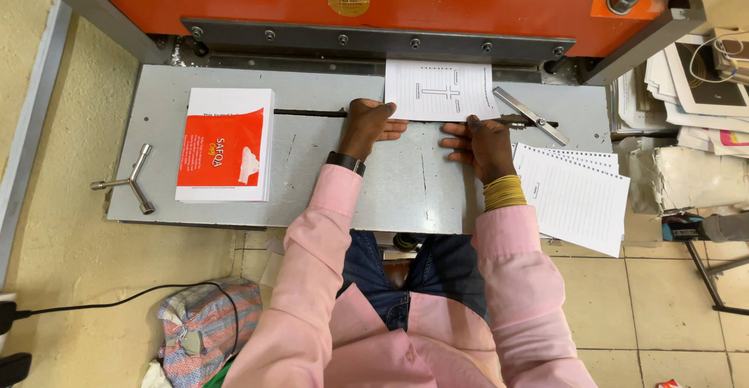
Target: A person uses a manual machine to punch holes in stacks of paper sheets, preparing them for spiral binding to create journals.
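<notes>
A white printed stack of paper lies on the grey metal table of an orange paper-cutting machine, its far edge under the dark clamp bar. My left hand rests at the stack's near left corner, fingers pointing right along its edge. My right hand touches the near right edge, fingers spread. Neither hand grips anything; both press flat by the paper.
A red-and-white pile of booklets sits on the table's left. A metal T-wrench lies at the left edge. Lined white sheets and a metal ruler are at right. More papers are piled far right. A cloth bundle lies on the floor.
</notes>
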